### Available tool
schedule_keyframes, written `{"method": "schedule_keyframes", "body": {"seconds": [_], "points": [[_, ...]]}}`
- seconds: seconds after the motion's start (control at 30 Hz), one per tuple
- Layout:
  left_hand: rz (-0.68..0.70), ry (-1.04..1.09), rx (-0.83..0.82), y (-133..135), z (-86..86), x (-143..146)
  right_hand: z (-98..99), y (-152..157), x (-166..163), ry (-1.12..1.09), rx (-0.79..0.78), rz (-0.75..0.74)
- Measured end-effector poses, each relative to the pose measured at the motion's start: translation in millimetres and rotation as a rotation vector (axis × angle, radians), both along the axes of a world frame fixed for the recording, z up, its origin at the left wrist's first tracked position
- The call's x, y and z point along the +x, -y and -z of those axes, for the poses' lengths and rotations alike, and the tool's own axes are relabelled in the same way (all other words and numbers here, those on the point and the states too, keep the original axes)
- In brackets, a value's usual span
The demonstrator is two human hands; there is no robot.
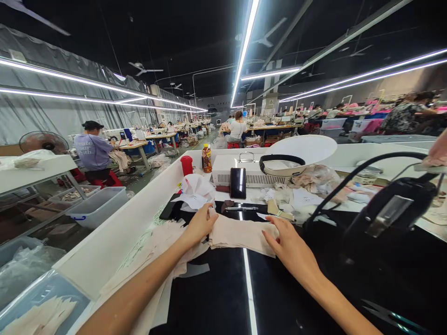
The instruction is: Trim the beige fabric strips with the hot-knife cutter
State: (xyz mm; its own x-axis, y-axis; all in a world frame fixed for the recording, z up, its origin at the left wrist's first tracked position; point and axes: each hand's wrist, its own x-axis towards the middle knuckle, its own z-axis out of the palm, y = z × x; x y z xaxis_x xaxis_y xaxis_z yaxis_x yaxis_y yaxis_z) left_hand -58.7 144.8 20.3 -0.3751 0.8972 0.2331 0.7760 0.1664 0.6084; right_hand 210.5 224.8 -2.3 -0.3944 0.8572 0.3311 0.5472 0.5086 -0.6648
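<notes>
A flat stack of pale beige fabric pieces (240, 236) lies on the glossy black tabletop (223, 288) between my hands. My left hand (199, 224) pinches the stack's upper left corner between thumb and fingers. At the right end, my right hand (291, 239) rests with thumb and fingers apart, at the fabric's edge without closing on it. More loose beige fabric pieces (157, 246) are heaped left of my left forearm. A pen (242, 209) and a phone (238, 183) lie beyond the stack.
A white box (226, 170) stands at the back, beside a bottle (206, 158) and a red container (186, 165). Scraps (307, 197) lie back right. A black cable-fed device (387, 214) occupies the right, with scissors (387, 314) in front. A white side wall (115, 228) borders the left.
</notes>
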Motion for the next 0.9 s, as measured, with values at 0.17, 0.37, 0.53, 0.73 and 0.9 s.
{"method": "schedule_keyframes", "body": {"seconds": [0.17,0.37,0.53,0.73,0.9], "points": [[-0.004,-0.169,-0.047,77.0,-50.5,-22.7,-11.0,36.0,13.6,-0.022,-0.027,-0.17],[-0.272,-0.29,-0.211,184.0,-52.0,-51.2,6.0,62.7,25.4,-0.048,-0.063,-0.342],[-0.275,-0.229,-0.276,211.4,-18.4,-52.2,12.7,83.0,18.2,-0.062,-0.091,-0.43],[-0.231,-0.15,-0.17,214.3,-5.1,-60.1,6.6,101.4,17.1,-0.018,-0.125,-0.481],[-0.212,-0.068,-0.114,216.2,-3.9,-72.0,12.0,105.8,16.3,-0.001,-0.152,-0.516]]}}
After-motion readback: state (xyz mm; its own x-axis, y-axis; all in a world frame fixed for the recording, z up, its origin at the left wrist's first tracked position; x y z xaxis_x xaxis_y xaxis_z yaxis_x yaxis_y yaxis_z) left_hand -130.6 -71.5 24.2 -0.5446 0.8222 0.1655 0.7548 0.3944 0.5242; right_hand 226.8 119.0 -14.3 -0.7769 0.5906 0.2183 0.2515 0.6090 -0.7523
